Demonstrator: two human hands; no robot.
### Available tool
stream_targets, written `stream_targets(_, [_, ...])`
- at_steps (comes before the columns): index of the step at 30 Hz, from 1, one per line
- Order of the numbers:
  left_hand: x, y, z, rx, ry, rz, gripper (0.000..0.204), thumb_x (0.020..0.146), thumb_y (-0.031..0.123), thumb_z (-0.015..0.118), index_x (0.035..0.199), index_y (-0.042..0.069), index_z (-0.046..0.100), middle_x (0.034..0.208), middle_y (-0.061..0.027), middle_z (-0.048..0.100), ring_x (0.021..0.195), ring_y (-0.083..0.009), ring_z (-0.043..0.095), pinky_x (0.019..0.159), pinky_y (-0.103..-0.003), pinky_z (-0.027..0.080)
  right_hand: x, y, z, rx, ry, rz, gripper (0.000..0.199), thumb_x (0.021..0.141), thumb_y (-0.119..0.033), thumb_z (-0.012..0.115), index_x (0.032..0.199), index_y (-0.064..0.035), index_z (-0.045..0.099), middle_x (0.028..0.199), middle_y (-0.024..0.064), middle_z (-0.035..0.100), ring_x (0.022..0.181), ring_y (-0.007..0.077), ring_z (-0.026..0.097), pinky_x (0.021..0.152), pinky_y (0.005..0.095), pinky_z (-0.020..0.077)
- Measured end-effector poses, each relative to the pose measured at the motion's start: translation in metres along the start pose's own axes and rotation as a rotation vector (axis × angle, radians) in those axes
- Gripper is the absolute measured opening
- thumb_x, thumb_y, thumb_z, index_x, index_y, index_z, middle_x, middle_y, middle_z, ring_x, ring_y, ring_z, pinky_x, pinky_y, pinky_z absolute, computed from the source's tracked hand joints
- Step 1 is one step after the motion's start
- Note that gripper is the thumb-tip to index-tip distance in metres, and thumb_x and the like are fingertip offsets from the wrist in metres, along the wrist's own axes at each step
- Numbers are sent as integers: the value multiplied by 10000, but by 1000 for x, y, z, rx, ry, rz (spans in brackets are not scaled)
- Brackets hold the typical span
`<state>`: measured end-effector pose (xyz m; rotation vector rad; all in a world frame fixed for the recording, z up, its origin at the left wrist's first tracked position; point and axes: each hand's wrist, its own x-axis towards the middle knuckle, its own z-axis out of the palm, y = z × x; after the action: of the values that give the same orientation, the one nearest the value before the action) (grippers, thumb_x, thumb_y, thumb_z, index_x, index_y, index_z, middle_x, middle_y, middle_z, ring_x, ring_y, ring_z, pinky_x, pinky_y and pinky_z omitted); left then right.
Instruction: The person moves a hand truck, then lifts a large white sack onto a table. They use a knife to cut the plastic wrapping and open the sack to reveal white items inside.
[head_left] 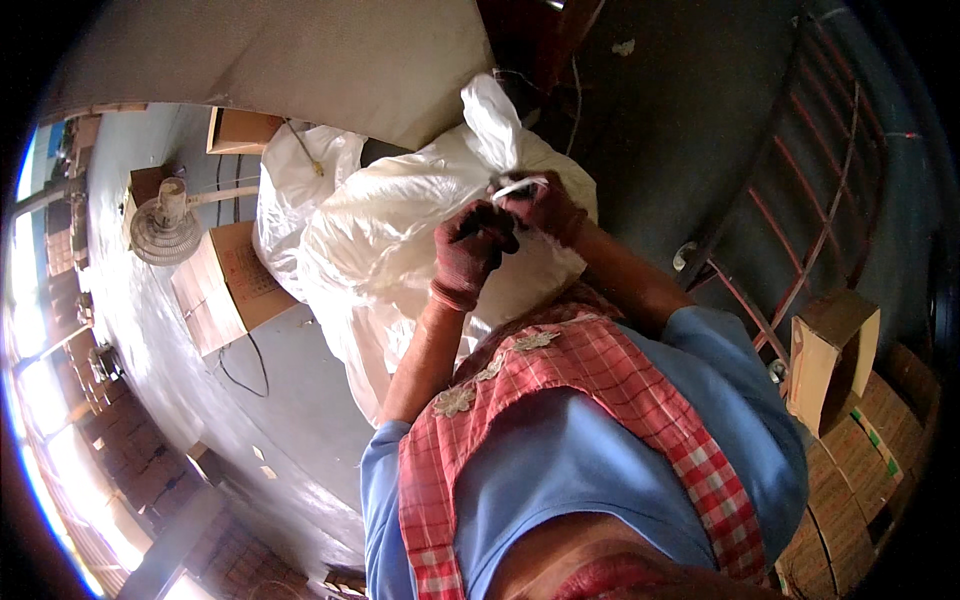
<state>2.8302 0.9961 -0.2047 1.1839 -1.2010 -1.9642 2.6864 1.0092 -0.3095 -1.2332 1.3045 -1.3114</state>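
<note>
A big white sack [380, 225] stands in front of me, its gathered neck [490, 115] rising in a tuft at the top. A thin white tie [520, 187] shows just below the tuft. My right hand [548, 208], in a dark red glove with blackened fingers, is closed on this tie. Close beside it, my left hand [468, 250], gloved alike, has its fingers curled in front of the sack. Whatever the left fingers hold is hidden.
Beyond the sack is a broad grey-brown panel [330, 60]. To the left are a fan [168, 225] and a cardboard box [235, 280]. On the right stand a metal-barred rack [790, 190], an open carton [830, 350] and stacked cartons [840, 490]. A cable [245, 380] lies on the floor.
</note>
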Motion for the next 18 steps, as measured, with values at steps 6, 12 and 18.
stream_targets(6, [9, -17, -7, 221, -25, 133, 126, 721, -31, 456, 733, 24, 569, 600, -26, 570, 481, -44, 466, 407, -181, 324, 33, 11, -13, -57, -68, 221, 211, 694, -145, 690, 878, -44, 662, 810, 48, 661, 734, 97, 596, 686, 252, 476])
stream_targets(12, [0, 1, 1, 57, -29, -56, 127, 732, -31, 442, 762, 9, 559, 615, -33, 573, 482, -52, 472, 419, -182, 346, 12, -1, -32, 675, -123, 309, 333, 731, -132, 652, 1029, -1, 580, 917, 46, 619, 760, 118, 577, 721, 259, 467])
stream_targets(18, [-5, -3, 11, 215, -38, 26, 141, 719, -63, 459, 777, 13, 562, 623, -19, 579, 498, -46, 478, 431, -191, 367, -37, -20, -53, 683, -103, 306, 367, 795, -230, 592, 1076, -2, 533, 950, 45, 593, 823, 133, 561, 723, 271, 452])
